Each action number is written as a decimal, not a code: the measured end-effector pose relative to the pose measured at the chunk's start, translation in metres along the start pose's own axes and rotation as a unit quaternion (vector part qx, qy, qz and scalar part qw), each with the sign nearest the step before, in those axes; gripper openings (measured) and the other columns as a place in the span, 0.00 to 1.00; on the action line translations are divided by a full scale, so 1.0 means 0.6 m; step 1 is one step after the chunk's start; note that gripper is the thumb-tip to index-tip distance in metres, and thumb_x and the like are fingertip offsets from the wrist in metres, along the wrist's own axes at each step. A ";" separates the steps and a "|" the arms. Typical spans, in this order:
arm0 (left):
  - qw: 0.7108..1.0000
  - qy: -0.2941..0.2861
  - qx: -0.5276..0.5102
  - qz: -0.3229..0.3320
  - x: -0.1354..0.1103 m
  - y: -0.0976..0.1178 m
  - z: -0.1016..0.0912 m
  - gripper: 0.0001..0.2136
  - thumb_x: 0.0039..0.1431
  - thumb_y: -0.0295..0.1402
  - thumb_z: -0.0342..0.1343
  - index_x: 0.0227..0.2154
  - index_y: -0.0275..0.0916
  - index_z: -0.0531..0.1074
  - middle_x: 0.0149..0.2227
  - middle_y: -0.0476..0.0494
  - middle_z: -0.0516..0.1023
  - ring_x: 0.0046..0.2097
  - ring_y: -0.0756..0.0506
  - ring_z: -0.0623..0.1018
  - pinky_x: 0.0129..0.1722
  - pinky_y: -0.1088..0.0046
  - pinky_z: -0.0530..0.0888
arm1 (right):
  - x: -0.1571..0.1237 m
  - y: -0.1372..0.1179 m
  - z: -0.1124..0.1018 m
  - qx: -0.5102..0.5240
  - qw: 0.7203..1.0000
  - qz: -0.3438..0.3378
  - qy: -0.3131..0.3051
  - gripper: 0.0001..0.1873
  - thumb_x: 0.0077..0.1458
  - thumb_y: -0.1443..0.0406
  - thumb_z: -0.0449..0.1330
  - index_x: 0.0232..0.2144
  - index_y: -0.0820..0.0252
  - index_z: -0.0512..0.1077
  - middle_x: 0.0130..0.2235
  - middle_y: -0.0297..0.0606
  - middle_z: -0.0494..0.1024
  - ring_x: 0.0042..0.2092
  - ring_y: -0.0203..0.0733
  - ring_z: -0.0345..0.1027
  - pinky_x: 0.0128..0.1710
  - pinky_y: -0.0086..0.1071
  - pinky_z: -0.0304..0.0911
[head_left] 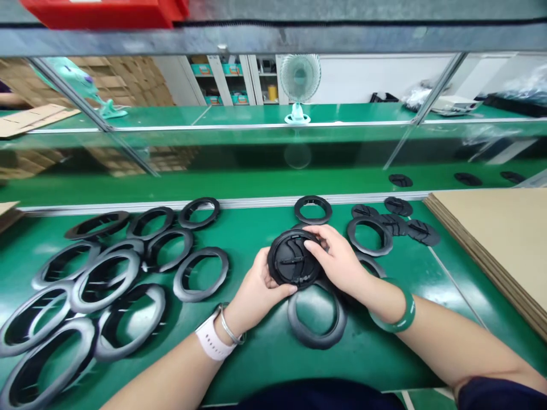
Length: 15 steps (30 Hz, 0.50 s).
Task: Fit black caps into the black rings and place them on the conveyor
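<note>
Between both hands is a round black plastic part (294, 259), a ring with a ribbed disc in its middle. My left hand (265, 282) grips its lower left rim, thumb along the bottom edge. From the upper right, my right hand (335, 256) holds it, fingers behind the rim and thumb on the disc face. A black ring (318, 336) lies on the green table just below the held part, and another ring (313, 210) lies beyond it. To the right of my right hand, a ring (370, 236) sits beside several flat black discs (422, 232).
Several black rings (106, 280) spread over the left of the green table (256, 364), some overlapping. Stacked cardboard sheets (496, 239) lie at the right. A metal shelf beam (273, 40) with a red bin (102, 12) crosses overhead. A small fan (300, 80) stands behind the clear panel.
</note>
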<state>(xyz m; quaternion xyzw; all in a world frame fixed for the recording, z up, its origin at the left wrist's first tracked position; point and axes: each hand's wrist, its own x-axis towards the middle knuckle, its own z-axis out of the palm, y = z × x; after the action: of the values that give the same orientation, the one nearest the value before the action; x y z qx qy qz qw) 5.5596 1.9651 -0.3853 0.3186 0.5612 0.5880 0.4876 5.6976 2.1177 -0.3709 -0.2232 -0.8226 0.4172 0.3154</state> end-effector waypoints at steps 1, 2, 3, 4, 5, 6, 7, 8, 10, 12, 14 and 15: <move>1.000 -0.005 0.002 -0.005 -0.001 -0.003 0.001 0.35 0.46 0.30 0.71 0.54 0.44 0.57 0.58 0.39 0.70 0.59 0.39 0.74 0.57 0.59 0.74 | 0.001 0.008 0.004 0.038 0.999 0.033 -0.013 0.11 0.63 0.64 0.58 0.46 0.60 0.72 0.46 0.42 0.75 0.48 0.46 0.69 0.48 0.41 0.66; 1.000 -0.009 0.007 -0.011 -0.001 -0.006 0.003 0.36 0.46 0.30 0.71 0.55 0.44 0.56 0.58 0.38 0.70 0.59 0.38 0.74 0.57 0.57 0.73 | 0.002 0.014 0.008 0.072 0.996 0.059 -0.017 0.10 0.61 0.63 0.59 0.45 0.60 0.71 0.45 0.42 0.75 0.47 0.45 0.70 0.47 0.40 0.67; 1.000 -0.012 0.014 -0.016 -0.003 -0.009 0.004 0.37 0.46 0.30 0.71 0.56 0.45 0.56 0.58 0.37 0.70 0.59 0.37 0.74 0.57 0.56 0.73 | 0.002 0.019 0.011 0.101 0.992 0.075 -0.018 0.11 0.60 0.62 0.60 0.43 0.60 0.70 0.44 0.41 0.76 0.46 0.44 0.70 0.47 0.40 0.67; 0.999 -0.013 0.023 -0.019 -0.004 -0.012 0.005 0.38 0.45 0.30 0.71 0.57 0.45 0.55 0.58 0.37 0.70 0.58 0.36 0.74 0.57 0.55 0.73 | 0.002 0.023 0.014 0.124 0.988 0.086 -0.021 0.11 0.58 0.61 0.61 0.42 0.60 0.70 0.43 0.40 0.76 0.44 0.44 0.71 0.46 0.39 0.67; 0.999 -0.011 0.034 -0.019 -0.006 -0.015 0.006 0.39 0.45 0.31 0.71 0.57 0.45 0.55 0.58 0.36 0.70 0.58 0.35 0.74 0.57 0.54 0.73 | 0.001 0.024 0.015 0.139 0.985 0.094 -0.025 0.12 0.57 0.61 0.62 0.42 0.60 0.70 0.42 0.40 0.77 0.43 0.44 0.71 0.46 0.39 0.67; 0.999 -0.007 0.047 -0.017 -0.009 -0.017 0.006 0.40 0.45 0.32 0.72 0.58 0.45 0.55 0.58 0.36 0.70 0.58 0.35 0.74 0.57 0.53 0.73 | 0.001 0.025 0.016 0.145 0.984 0.100 -0.026 0.13 0.56 0.61 0.63 0.41 0.60 0.70 0.41 0.39 0.77 0.42 0.43 0.71 0.45 0.39 0.67; 0.998 -0.002 0.062 -0.012 -0.011 -0.019 0.006 0.41 0.45 0.34 0.72 0.58 0.45 0.55 0.59 0.36 0.69 0.59 0.34 0.74 0.57 0.54 0.73 | 0.000 0.024 0.016 0.141 0.984 0.104 -0.024 0.13 0.54 0.61 0.64 0.41 0.60 0.70 0.41 0.39 0.77 0.41 0.43 0.71 0.44 0.39 0.67; 0.997 0.000 0.075 -0.003 -0.014 -0.020 0.005 0.41 0.45 0.35 0.72 0.59 0.45 0.54 0.60 0.35 0.69 0.59 0.34 0.73 0.56 0.54 0.74 | -0.001 0.022 0.016 0.132 0.985 0.107 -0.018 0.14 0.53 0.61 0.64 0.41 0.60 0.71 0.40 0.39 0.77 0.41 0.43 0.71 0.44 0.39 0.67; 0.996 -0.003 0.092 0.021 -0.019 -0.020 0.004 0.39 0.49 0.38 0.70 0.60 0.44 0.54 0.61 0.35 0.67 0.60 0.34 0.72 0.55 0.56 0.74 | -0.003 0.017 0.017 0.111 0.988 0.110 0.000 0.14 0.51 0.61 0.65 0.40 0.60 0.72 0.40 0.39 0.77 0.39 0.43 0.70 0.42 0.38 0.67; 0.994 -0.006 0.103 0.038 -0.023 -0.018 0.004 0.35 0.55 0.41 0.66 0.61 0.44 0.54 0.60 0.36 0.68 0.58 0.35 0.73 0.53 0.59 0.75 | -0.004 0.012 0.018 0.097 0.989 0.115 0.019 0.13 0.50 0.61 0.66 0.38 0.61 0.72 0.38 0.39 0.77 0.38 0.42 0.69 0.41 0.38 0.66; 0.992 0.005 0.118 0.045 -0.025 -0.014 0.004 0.31 0.59 0.42 0.62 0.60 0.43 0.56 0.58 0.37 0.71 0.56 0.37 0.75 0.52 0.61 0.75 | -0.004 0.006 0.018 0.091 0.988 0.123 0.026 0.13 0.49 0.61 0.66 0.37 0.60 0.72 0.37 0.38 0.76 0.36 0.42 0.69 0.41 0.38 0.66; 0.991 0.016 0.126 0.048 -0.025 -0.012 0.004 0.28 0.60 0.42 0.60 0.60 0.43 0.57 0.56 0.38 0.72 0.55 0.38 0.75 0.52 0.61 0.74 | -0.003 0.004 0.017 0.097 0.987 0.126 0.017 0.13 0.49 0.61 0.66 0.37 0.60 0.72 0.36 0.37 0.76 0.37 0.42 0.69 0.41 0.38 0.66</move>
<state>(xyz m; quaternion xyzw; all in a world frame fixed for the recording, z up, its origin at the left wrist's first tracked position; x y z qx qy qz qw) 5.5684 1.9515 -0.3892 0.3947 0.6227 0.5401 0.4060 5.6918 2.1119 -0.3781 -0.2998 -0.7381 0.5278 0.2944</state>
